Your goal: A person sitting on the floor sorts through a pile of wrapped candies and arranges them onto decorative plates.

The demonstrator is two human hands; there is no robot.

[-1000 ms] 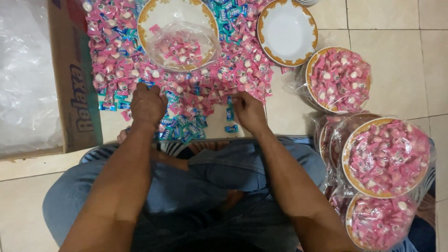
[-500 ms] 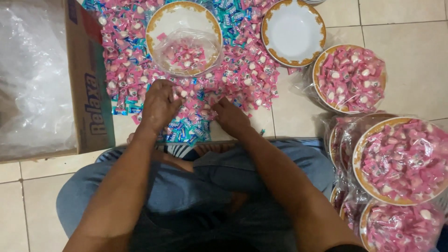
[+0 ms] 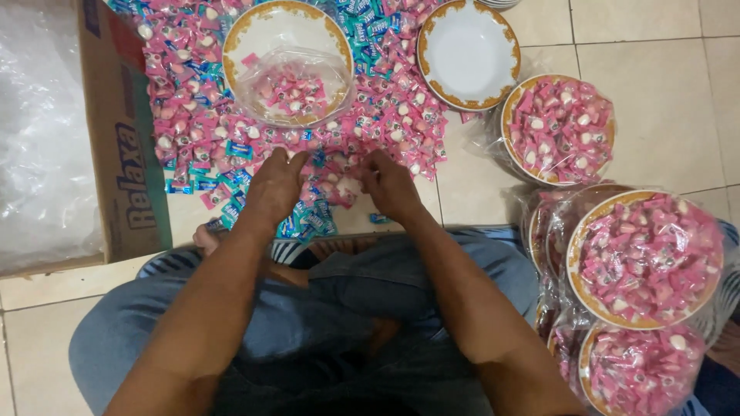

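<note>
Here both hands (image 3: 331, 185) palms down in candy heap (image 3: 193, 131), grip unclear, fingertips buried

Two hands (image 3: 277, 185) (image 3: 389, 185) rest in the candy pile (image 3: 385, 115). Beside the pile are two open plates (image 3: 287, 62) (image 3: 469, 52), four wrapped candy plates (image 3: 559, 127) (image 3: 646, 258) (image 3: 640, 370) (image 3: 539, 231), and one box (image 3: 127, 154).

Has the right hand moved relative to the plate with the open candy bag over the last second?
Yes. The right hand has drawn inward toward the left hand, now lying just below the bag-lined plate's right edge instead of farther out to its right.
</note>
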